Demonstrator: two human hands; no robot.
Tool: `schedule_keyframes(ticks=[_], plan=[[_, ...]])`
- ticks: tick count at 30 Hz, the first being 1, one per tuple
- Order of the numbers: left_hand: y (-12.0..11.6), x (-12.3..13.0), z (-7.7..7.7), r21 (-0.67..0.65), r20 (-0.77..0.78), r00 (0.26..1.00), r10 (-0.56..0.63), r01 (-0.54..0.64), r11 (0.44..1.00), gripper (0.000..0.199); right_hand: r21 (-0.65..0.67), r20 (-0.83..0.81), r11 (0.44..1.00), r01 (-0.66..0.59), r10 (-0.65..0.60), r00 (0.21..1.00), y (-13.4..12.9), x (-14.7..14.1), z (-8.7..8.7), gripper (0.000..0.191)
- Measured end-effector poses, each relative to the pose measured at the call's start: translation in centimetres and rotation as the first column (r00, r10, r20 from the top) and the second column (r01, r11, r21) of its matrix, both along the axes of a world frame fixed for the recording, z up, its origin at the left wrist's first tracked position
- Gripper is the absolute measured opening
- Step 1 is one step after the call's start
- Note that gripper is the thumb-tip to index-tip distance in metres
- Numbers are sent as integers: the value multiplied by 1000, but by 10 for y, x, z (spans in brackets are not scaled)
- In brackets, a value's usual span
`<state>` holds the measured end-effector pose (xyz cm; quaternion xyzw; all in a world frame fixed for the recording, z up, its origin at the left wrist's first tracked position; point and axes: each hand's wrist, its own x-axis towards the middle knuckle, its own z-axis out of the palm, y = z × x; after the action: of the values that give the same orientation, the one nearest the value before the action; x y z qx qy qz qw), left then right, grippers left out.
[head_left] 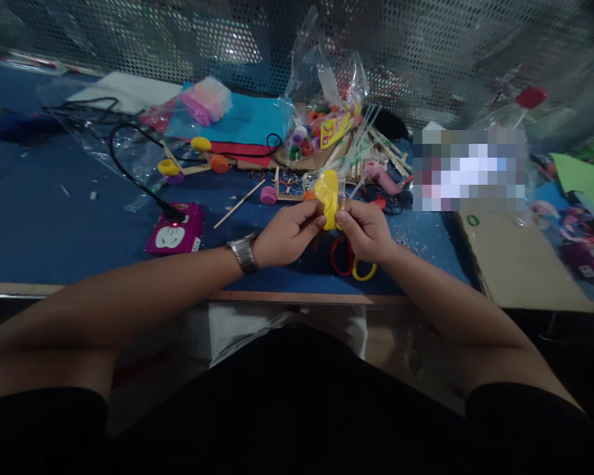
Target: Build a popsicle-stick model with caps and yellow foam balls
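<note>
A yellow balloon (pixel 330 191), seemingly inside a small clear plastic packet, is held up over the front of the blue table. My left hand (pixel 291 234), below a metal watch (pixel 243 253), pinches its left edge between thumb and fingers. From the other side, the thumb and fingers of my right hand (pixel 367 229) grip the lower right edge. Scissors with red and yellow handles (pixel 363 270) lie beneath my right hand, their blades hidden. Just behind my left hand stands a craft-stick frame (pixel 291 196) with a pink wheel (pixel 268 194).
A purple power socket (pixel 175 231) with a black cable sits at left. Behind are a second stick frame (pixel 197 169), a bag of colourful caps (pixel 304 135) and a pink glue gun (pixel 383 178). Cardboard (pixel 519 264) lies at right, near a blurred-out patch.
</note>
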<state>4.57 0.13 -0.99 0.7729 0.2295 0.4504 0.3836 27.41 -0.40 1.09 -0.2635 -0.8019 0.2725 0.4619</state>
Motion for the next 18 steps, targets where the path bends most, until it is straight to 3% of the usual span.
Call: schedule_keyframes(ticks=[4,11,15,18], plan=[[1,-1,1,-7,58,998,2,-1,1000,51,-21,-20,999,31,-31,999,2,2,0,55],[10,-5,1,-24,182,983,7,-2,1000,44,-109,-233,992,69,-93,968,12,8,-1,62],[0,-2,5,-5,191,979,-68,70,998,43,-146,-118,989,-27,10,993,11,8,-1,70],[-5,-2,9,-5,196,977,-78,80,997,42,-89,-6,995,-55,55,998,7,7,0,71]])
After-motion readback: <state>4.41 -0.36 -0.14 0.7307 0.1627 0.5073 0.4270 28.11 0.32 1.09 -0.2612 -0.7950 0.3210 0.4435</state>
